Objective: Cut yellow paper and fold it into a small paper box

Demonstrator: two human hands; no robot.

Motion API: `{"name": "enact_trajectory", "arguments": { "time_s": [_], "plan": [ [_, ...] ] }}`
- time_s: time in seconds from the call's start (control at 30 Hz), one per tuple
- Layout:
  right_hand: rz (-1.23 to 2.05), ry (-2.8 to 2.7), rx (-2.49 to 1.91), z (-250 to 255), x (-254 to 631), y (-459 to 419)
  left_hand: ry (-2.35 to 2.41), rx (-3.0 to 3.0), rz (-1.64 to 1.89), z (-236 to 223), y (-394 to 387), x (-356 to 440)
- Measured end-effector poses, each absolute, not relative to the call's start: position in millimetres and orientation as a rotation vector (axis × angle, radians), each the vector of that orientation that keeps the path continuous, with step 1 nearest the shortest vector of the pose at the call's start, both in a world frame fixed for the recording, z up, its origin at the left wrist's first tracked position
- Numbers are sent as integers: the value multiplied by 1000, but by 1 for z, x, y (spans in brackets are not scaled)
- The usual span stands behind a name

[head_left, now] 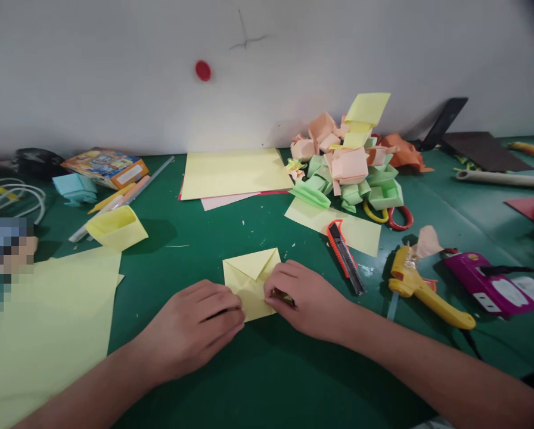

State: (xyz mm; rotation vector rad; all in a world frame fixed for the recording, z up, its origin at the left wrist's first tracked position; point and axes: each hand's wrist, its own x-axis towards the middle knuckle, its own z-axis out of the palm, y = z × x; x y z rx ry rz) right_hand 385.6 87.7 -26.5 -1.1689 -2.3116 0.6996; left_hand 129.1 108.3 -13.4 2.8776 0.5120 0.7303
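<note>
- On the green table (294,381), near its front edge and between the 2 hands, lies the folded yellow paper (251,286), its top flap coming down to a point.
- The left hand (195,330) rests at the paper's lower left side, fingers curled and touching it; I cannot tell whether it grips.
- The right hand (305,298) has thumb and fingertips drawn together at the paper's right side; whether a layer is pinched between them, I cannot tell.
- Right of the hands lie 1 red cutter (347,259) and 1 yellow glue gun (421,289).
- Beyond the cutter sits a heap of folded paper pieces (350,167), pink, green and yellow.
- At left, a large yellow sheet (56,316) lies flat, with a yellow paper box (119,229) just beyond.
</note>
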Motion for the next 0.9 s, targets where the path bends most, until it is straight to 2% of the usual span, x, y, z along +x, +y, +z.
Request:
{"name": "enact_trajectory", "arguments": {
  "time_s": [0.9],
  "plan": [
    [726, -2313, -1206, -25, 386, 88, 185, 2971, 555, -6, 114, 111]
  ]
}}
